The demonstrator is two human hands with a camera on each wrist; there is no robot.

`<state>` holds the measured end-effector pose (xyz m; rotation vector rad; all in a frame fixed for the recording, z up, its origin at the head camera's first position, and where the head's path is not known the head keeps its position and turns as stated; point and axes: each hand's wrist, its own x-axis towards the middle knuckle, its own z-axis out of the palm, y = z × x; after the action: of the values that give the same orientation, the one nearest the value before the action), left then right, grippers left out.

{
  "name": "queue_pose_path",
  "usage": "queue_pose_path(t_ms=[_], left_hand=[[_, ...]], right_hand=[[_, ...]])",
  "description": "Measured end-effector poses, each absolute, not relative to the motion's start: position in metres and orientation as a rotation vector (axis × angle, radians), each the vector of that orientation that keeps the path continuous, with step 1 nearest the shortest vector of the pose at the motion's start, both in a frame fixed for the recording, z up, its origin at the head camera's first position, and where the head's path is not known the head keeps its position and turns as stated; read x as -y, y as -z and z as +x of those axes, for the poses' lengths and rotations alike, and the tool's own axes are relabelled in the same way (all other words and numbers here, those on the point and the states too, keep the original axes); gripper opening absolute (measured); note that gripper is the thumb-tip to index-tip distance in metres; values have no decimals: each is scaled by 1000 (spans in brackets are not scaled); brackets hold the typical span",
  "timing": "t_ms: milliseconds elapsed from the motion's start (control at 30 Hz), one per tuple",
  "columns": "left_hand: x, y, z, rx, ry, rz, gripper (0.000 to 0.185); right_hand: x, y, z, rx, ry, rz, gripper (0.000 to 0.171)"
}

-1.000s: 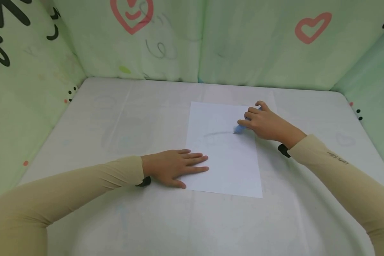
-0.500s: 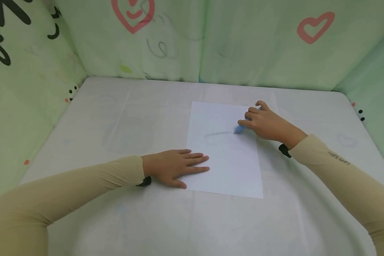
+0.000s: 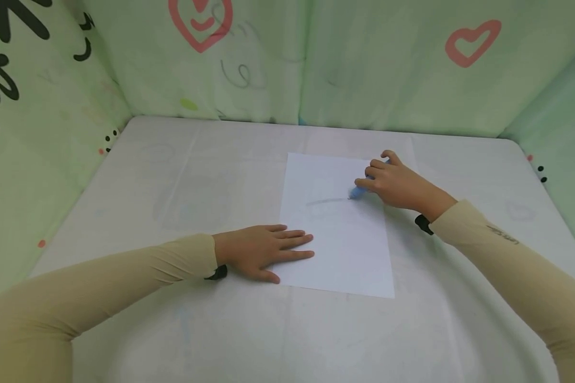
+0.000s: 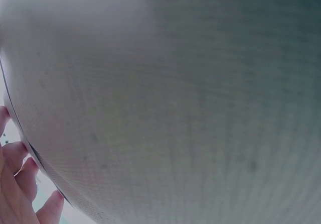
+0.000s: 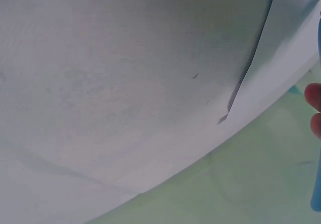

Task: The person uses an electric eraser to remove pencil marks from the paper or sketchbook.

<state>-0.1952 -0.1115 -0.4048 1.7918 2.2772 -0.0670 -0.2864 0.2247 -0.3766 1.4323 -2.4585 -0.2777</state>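
Observation:
A white sheet of paper (image 3: 337, 244) lies on the pale tabletop (image 3: 196, 181) with a faint grey stroke across its upper half. My right hand (image 3: 393, 183) grips a light blue marker (image 3: 358, 192), its tip touching the paper at the stroke's right end. The marker's edge (image 5: 317, 133) and the paper's corner (image 5: 281, 58) show in the right wrist view. My left hand (image 3: 265, 250) lies flat with straight fingers on the sheet's lower left edge. The left wrist view shows only its fingertips (image 4: 17, 184) at the left edge and blurred table cloth.
Padded green walls (image 3: 364, 64) with red hearts and black marks enclose the table at the back and both sides. Bare cloth-covered tabletop lies to the left of the paper and in front of it.
Nearly nothing has changed. The marker tip stays at the right end of the stroke, and the left hand keeps its place on the paper.

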Motion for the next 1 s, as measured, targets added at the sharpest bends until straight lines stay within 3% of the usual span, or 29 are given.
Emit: queue_pose_path(t_ms=[1000], left_hand=[[111, 403, -193, -2274, 50, 1785, 72]], right_hand=[[-224, 374, -286, 2434, 275, 1477, 25]])
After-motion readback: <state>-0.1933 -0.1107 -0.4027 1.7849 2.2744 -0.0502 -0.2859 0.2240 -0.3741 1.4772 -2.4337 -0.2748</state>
